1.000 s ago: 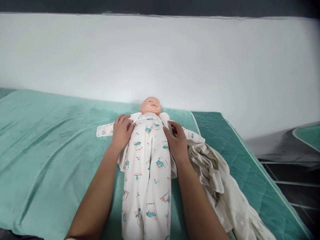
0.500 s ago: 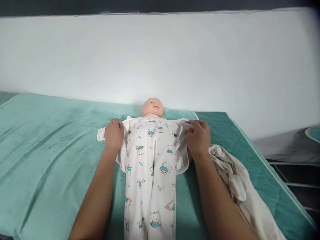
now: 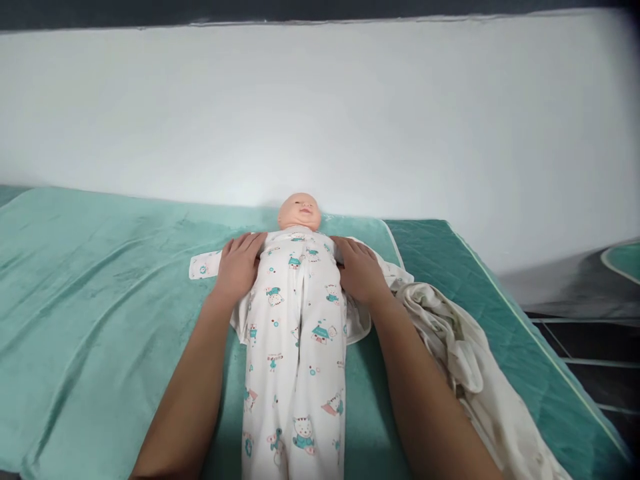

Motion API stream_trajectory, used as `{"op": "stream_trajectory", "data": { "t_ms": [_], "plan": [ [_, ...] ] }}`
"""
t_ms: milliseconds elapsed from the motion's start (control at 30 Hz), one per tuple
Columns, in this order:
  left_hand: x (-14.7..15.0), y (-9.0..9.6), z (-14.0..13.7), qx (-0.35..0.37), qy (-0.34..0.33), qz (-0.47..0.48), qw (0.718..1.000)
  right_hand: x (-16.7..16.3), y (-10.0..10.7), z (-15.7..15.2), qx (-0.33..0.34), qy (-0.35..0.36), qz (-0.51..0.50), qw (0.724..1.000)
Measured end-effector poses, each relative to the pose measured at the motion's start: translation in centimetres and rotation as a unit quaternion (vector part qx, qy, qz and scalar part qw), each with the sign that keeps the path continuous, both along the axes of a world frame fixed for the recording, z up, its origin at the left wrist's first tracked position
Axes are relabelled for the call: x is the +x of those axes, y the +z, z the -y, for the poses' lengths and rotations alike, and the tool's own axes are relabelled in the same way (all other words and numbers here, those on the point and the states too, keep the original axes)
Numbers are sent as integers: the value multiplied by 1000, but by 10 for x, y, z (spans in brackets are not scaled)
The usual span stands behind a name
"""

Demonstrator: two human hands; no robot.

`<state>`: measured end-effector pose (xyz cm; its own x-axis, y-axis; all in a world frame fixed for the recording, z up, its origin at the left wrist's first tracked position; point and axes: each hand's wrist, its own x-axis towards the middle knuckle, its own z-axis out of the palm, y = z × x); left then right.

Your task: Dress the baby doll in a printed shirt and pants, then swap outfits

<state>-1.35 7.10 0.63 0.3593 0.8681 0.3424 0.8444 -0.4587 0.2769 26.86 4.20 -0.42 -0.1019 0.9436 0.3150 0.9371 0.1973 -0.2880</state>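
A baby doll [image 3: 300, 212] lies on its back with its head towards the wall. Over its body is spread a white baby garment [image 3: 295, 320] printed with teal cartoon animals and houses, a long fold running down its middle. My left hand [image 3: 240, 265] rests on the cloth at the doll's shoulder on the left, fingers stretched out. On the opposite shoulder lies my right hand [image 3: 361, 270], its fingers extended too and the thumb partly hidden. A white sleeve sticks out past each hand. The doll's arms are covered from sight.
A light green blanket [image 3: 125, 320] with wrinkles covers the bed, over a darker green quilted cover [image 3: 510, 333] on the right. Crumpled cream cloth [image 3: 465, 360] lies beside my right forearm. A white wall [image 3: 320, 113] rises behind the doll's head.
Both hands have moved inward from the garment's sides to the doll's shoulders. The right hand has let go of the pinched cloth, and that sleeve now lies spread outward.
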Motion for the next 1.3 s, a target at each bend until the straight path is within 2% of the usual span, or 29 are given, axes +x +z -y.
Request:
{"op": "stream_trajectory", "data": {
  "t_ms": [167, 333, 433, 533, 600, 667, 767, 933, 1100, 1200, 1300],
  "plan": [
    [-6, -1, -3, -5, 39, 11, 999, 8, 2, -5, -31, -30, 70, 997],
    [-10, -5, -5, 2, 104, 36, 994, 24, -5, -8, -47, -48, 81, 994],
    [-6, -3, -4, 5, 115, 33, 993, 23, -8, -4, -30, -50, 78, 995],
    [-2, 0, -1, 21, 41, 40, 998, 13, -6, 3, 15, -35, 59, 998],
    [-1, 3, 1, 20, -34, 41, 998, 6, -4, 7, 44, 3, 47, 998],
    [1, 3, 2, 4, -62, 37, 997, 1, -3, 8, 58, 56, 35, 996],
    [3, 1, 2, -11, -28, 18, 999, -3, -6, 5, 54, 78, 30, 995],
    [3, -5, -2, 3, 22, -6, 1000, -4, -6, 0, 18, -9, 82, 996],
    [-6, -5, -8, -17, 53, -7, 998, -1, 1, -4, -20, -52, 79, 995],
    [-10, -2, -9, -41, 71, -16, 997, 5, -3, -6, -29, -48, 60, 997],
    [-9, -1, -8, -42, 85, -25, 995, 8, -1, -1, -10, -13, 23, 1000]
  ]
}}
